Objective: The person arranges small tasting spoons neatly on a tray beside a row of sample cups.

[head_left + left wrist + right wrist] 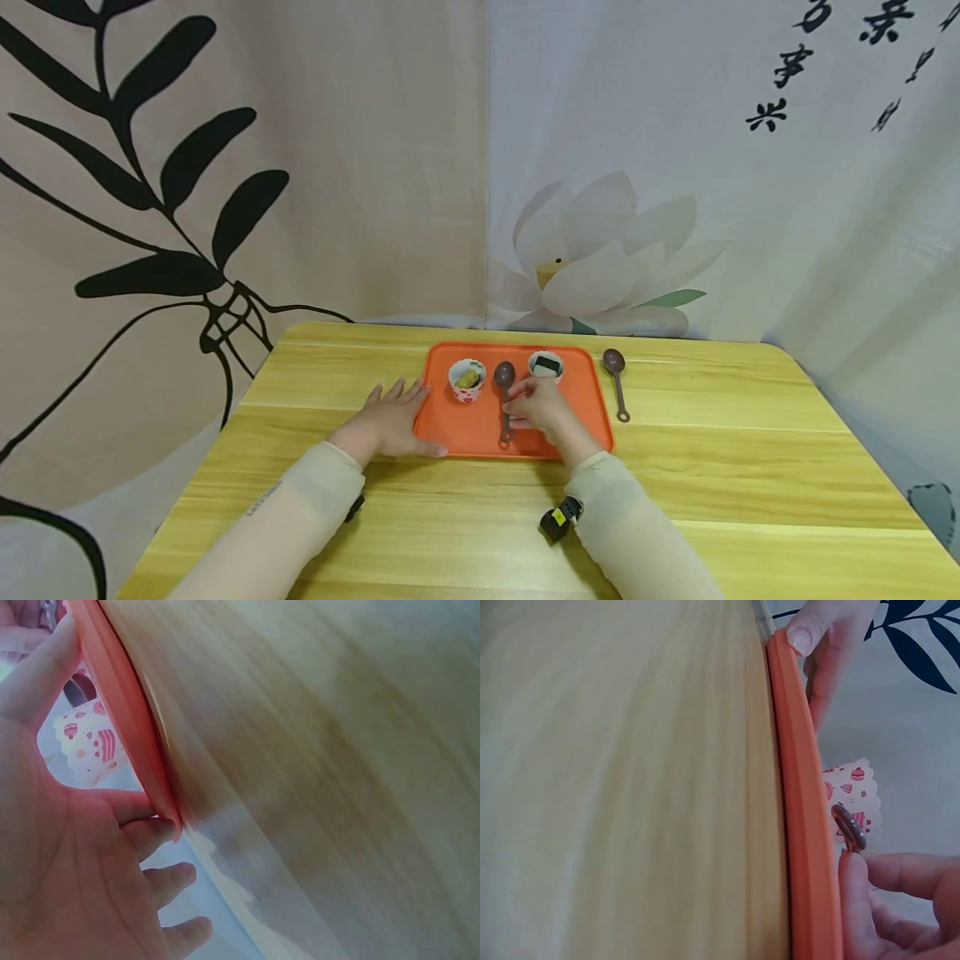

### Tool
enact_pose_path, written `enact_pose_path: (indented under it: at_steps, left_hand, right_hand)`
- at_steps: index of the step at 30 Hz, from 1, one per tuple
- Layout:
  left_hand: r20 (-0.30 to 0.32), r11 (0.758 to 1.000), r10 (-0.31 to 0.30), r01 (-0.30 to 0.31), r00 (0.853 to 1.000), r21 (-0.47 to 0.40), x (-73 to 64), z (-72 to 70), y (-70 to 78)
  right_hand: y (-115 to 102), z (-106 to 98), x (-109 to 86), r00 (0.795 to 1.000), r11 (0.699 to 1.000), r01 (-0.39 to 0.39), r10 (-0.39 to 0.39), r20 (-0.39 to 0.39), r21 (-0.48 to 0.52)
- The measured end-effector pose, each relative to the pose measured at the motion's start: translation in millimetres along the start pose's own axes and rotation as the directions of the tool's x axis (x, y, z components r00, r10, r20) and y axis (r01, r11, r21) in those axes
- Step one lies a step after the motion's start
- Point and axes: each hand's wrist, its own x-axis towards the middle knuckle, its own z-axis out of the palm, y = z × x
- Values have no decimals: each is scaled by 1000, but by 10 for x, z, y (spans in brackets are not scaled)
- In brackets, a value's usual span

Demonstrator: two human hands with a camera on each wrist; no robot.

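On the wooden table lies an orange tray (465, 429). My left hand (392, 421) has its fingers spread at the tray's left side, with the thumb at the near edge; in the left wrist view its fingertips touch the rim. My right hand (542, 410) is over the tray and pinches the handle of a brown spoon (504, 375) between thumb and finger. The spoon's bowl points away from me. Left of it stands a patterned paper cup (466, 395) with yellowish-green contents. Beyond my right hand is another cup (545, 365) with black and white contents, partly hidden by the fingers.
A second brown spoon (617, 375) lies on the table (720, 450), right of the tray. Behind the table's far edge hangs a printed curtain (390, 167) with leaves and a flower. A small black device (558, 518) is strapped at my right wrist.
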Motion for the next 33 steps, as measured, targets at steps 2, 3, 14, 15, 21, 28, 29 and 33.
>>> enact_pose_path:
  at_steps: [2,3,14,15,21,28,29,33]
  left_hand:
    - [0,1000,-1,1,1000,-3,1,-1,-2]
    - [-1,1000,-1,1,1000,-5,0,-1,-3]
    - [-2,1000,-4,4,1000,-11,4,4,-8]
    - [-2,1000,-5,5,1000,-11,6,7,-10]
    - [-1,1000,-7,7,1000,-11,11,18,-13]
    - [-1,1000,-10,10,1000,-13,14,20,-7]
    - [-1,1000,-10,10,1000,-13,15,22,-7]
    - [1,1000,-9,9,1000,-10,17,26,-11]
  right_hand:
    - [4,10,15,1000,1000,-4,4,2,1]
    - [5,16,22,1000,1000,-8,8,4,2]
    - [-4,53,24,1000,1000,-23,23,2,-14]
    - [-3,55,27,1000,1000,-27,27,2,-12]
    - [-1,72,35,999,999,-49,49,-3,-10]
    - [20,72,41,999,999,-41,41,-4,-25]
    - [23,74,41,999,999,-39,39,-4,-26]
    - [15,87,29,999,999,-38,37,-14,-38]
